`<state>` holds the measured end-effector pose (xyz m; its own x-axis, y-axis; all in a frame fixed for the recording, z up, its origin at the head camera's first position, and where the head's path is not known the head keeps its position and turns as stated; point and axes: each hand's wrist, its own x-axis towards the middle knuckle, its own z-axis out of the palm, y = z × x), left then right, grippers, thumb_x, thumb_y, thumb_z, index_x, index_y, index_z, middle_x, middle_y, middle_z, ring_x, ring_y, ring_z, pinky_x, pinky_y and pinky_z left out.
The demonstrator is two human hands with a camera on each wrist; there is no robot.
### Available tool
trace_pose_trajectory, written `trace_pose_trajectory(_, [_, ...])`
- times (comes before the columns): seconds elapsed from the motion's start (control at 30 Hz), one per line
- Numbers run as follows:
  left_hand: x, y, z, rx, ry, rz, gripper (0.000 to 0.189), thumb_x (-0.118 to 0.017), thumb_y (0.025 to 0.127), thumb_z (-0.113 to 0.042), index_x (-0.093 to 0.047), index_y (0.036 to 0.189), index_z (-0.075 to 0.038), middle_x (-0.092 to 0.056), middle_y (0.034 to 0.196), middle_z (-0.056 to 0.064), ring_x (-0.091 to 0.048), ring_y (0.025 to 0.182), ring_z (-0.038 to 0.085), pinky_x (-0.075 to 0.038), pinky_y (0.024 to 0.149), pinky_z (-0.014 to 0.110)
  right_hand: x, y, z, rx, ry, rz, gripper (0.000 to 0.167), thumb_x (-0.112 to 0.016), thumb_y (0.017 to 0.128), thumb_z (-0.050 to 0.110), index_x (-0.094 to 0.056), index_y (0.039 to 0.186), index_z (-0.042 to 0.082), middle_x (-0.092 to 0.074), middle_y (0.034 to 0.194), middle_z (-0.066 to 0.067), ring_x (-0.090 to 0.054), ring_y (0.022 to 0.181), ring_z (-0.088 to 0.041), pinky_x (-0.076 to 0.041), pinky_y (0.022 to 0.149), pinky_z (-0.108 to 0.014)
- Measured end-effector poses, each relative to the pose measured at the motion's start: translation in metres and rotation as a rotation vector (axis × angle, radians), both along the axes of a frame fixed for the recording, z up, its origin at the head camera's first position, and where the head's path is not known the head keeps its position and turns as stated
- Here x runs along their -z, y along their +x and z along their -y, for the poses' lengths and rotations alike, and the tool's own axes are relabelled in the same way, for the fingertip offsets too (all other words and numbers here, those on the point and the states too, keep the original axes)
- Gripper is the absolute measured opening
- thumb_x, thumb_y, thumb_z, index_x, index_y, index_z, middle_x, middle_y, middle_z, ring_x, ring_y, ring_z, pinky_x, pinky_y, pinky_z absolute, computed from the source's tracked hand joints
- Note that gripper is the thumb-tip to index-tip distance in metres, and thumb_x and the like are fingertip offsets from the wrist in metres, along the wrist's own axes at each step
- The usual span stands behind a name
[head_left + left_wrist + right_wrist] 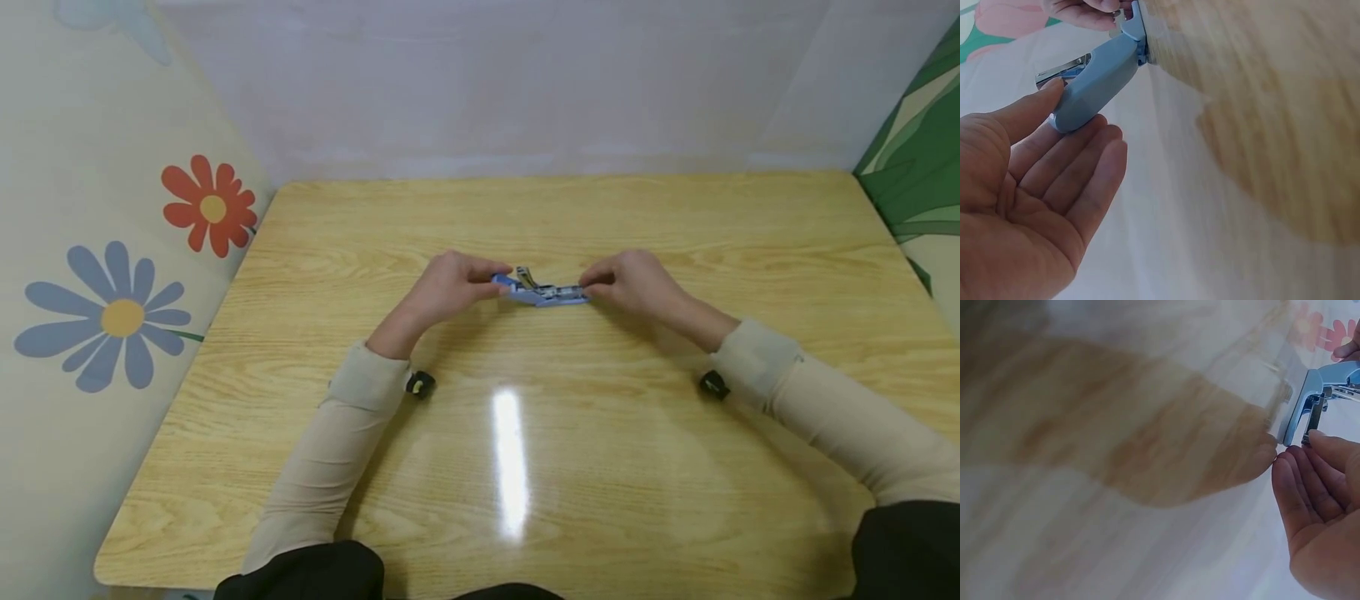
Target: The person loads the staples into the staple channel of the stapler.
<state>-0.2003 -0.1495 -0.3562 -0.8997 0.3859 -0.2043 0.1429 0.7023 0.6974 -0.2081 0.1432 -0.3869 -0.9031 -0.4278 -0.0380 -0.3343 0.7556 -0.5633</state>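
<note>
A light blue stapler [528,293] is folded wide apart over the middle of the table, its metal inner parts facing up. My left hand [453,287] pinches one end, thumb on one side and fingers on the other; the left wrist view shows that rounded blue arm [1099,81] between them. At the opposite end my right hand [633,283] has thumb and fingertips on the narrow metal part [1314,419] beside the blue base [1300,412]. A metal strip [526,277] sticks up near the stapler's middle.
The wood-patterned table [570,475] reaches a pale wall [525,92] at the back. Panels with painted flowers [122,318] and green leaves [926,150] stand at the sides. Small black wrist devices [421,384] hang beneath both cuffs.
</note>
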Motion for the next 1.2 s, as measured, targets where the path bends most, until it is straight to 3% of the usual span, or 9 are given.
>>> trace_pose_trajectory(0.33, [0.000, 0.001, 0.001, 0.013, 0.008, 0.004, 0.041, -0.069, 0.098, -0.029, -0.065, 0.138, -0.019, -0.073, 0.127, 0.005, -0.071, 0.104, 0.014, -0.051, 0.077, 0.027, -0.001, 0.001, 0.001, -0.002, -0.006, -0.001, 0.018, -0.073, 0.094, 0.013, -0.079, 0.110, 0.008, -0.076, 0.116, -0.013, -0.071, 0.111, -0.032, -0.052, 0.100, -0.048])
trace_pose_trajectory(0.43, [-0.001, 0.001, 0.000, 0.017, -0.011, -0.006, 0.040, -0.069, 0.098, -0.030, -0.066, 0.137, -0.020, -0.073, 0.127, 0.005, -0.068, 0.091, 0.015, -0.045, 0.069, 0.027, -0.002, 0.001, 0.001, -0.003, -0.009, -0.008, 0.018, -0.073, 0.094, 0.013, -0.079, 0.110, 0.008, -0.076, 0.116, -0.013, -0.071, 0.111, -0.032, -0.052, 0.100, -0.047])
trace_pose_trajectory(0.57, [-0.002, 0.001, -0.002, 0.023, -0.034, -0.018, 0.040, -0.069, 0.098, -0.030, -0.066, 0.137, -0.021, -0.073, 0.126, 0.004, -0.051, 0.066, 0.015, -0.036, 0.059, 0.028, -0.002, 0.001, 0.000, 0.000, -0.009, -0.023, 0.017, -0.073, 0.094, 0.013, -0.080, 0.108, 0.008, -0.077, 0.113, -0.012, -0.071, 0.109, -0.031, -0.053, 0.098, -0.047])
trace_pose_trajectory(0.7, [-0.005, 0.000, -0.005, 0.037, -0.069, -0.048, 0.040, -0.068, 0.099, -0.030, -0.065, 0.137, -0.021, -0.074, 0.123, 0.004, -0.034, 0.054, 0.012, -0.033, 0.055, 0.026, -0.002, 0.000, 0.000, -0.007, -0.005, -0.043, 0.016, -0.073, 0.094, 0.014, -0.080, 0.107, 0.008, -0.077, 0.111, -0.012, -0.072, 0.107, -0.030, -0.055, 0.095, -0.046])
trace_pose_trajectory(0.97, [-0.012, 0.000, -0.015, 0.100, -0.104, -0.114, 0.039, -0.064, 0.101, -0.027, -0.064, 0.139, -0.016, -0.073, 0.125, 0.007, -0.032, 0.051, 0.011, -0.035, 0.056, 0.028, -0.001, 0.000, 0.002, 0.008, -0.008, -0.025, 0.015, -0.074, 0.093, 0.013, -0.080, 0.106, 0.008, -0.077, 0.111, -0.013, -0.072, 0.108, -0.031, -0.053, 0.098, -0.047])
trace_pose_trajectory(1.07, [-0.016, 0.001, -0.020, 0.106, -0.108, -0.135, 0.041, -0.063, 0.102, -0.028, -0.062, 0.141, -0.016, -0.071, 0.130, 0.006, -0.038, 0.055, 0.013, -0.040, 0.061, 0.030, -0.001, 0.001, 0.002, 0.006, -0.009, -0.029, 0.015, -0.074, 0.093, 0.013, -0.080, 0.106, 0.008, -0.077, 0.111, -0.013, -0.073, 0.106, -0.030, -0.054, 0.097, -0.046])
trace_pose_trajectory(1.2, [-0.019, -0.001, -0.030, 0.094, -0.123, -0.171, 0.043, -0.064, 0.101, -0.030, -0.061, 0.142, -0.016, -0.070, 0.132, 0.005, -0.056, 0.070, 0.016, -0.045, 0.071, 0.031, -0.002, 0.001, 0.003, 0.002, -0.005, -0.044, 0.015, -0.074, 0.093, 0.014, -0.080, 0.106, 0.008, -0.078, 0.109, -0.012, -0.073, 0.104, -0.029, -0.055, 0.094, -0.045])
